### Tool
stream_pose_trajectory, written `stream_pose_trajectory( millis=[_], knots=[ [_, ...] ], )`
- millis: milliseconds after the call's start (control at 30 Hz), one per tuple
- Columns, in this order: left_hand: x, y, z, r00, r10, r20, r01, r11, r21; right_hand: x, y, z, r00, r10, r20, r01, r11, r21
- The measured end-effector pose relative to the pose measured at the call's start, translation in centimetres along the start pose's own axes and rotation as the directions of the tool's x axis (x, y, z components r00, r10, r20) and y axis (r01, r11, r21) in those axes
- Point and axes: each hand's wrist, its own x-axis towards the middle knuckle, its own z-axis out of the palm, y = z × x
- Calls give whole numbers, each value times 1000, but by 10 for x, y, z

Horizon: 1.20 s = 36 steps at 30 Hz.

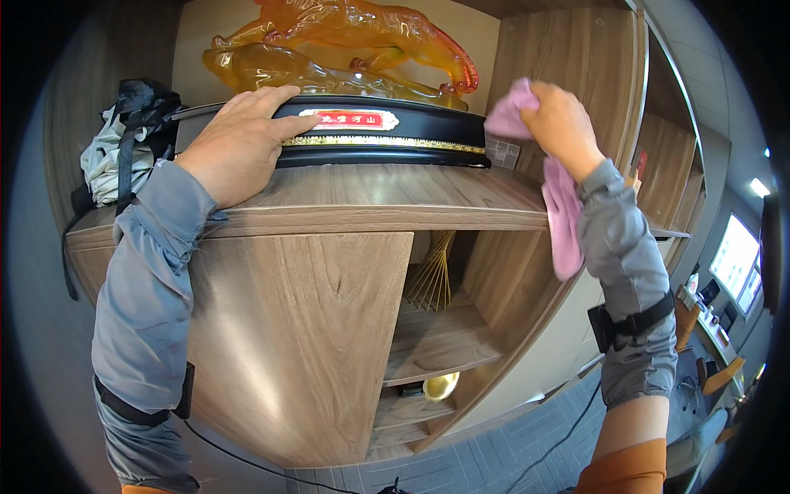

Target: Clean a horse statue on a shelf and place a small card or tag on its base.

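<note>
A translucent amber animal figurine [370,43] stands on a black base [426,126] with a gold trim band and a red plaque [352,120] bearing writing. My left hand [247,139] rests on the left part of this base, fingers spread, the index finger lying at the plaque's edge. Bunched in my right hand [561,120] is a pink cloth [563,216], beside the base's right end. Its longer part hangs down past the front edge of the wooden shelf [382,188]. Whether the cloth touches the base is hard to tell.
Left of the base sits a pale and black bag [117,154], its strap hanging over the edge. Below the shelf are a cabinet door [296,333] and open compartments with gold wire decor [437,278] and a gold round object [440,387]. A cable [555,438] crosses the carpet.
</note>
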Motion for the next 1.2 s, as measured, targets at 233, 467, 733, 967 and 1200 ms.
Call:
stream_pose_trajectory(
  millis=[233, 467, 733, 967, 1200],
  knots=[
    [4, 5, 0, 1000, 19, -15, -20, 999, -32, 31, -16, 70, 988, -5, 153, -42, 952, 303],
    [0, -1, 3, 1000, -7, -18, 7, 1000, 1, 13, -19, 39, 978, -185, 96, 134, 911, 389],
    [1, 0, 2, 999, 18, -34, -20, 998, -52, 24, -31, 21, 989, -105, 100, 36, 847, 531],
    [0, -4, 10, 997, 25, -70, -27, 999, -35, 54, -123, 5, 932, -335, 135, 260, 881, 395],
    [0, -4, 6, 995, 63, -74, -64, 998, -16, 79, -190, -9, 852, -524, -8, 478, 771, 421]
  ],
)
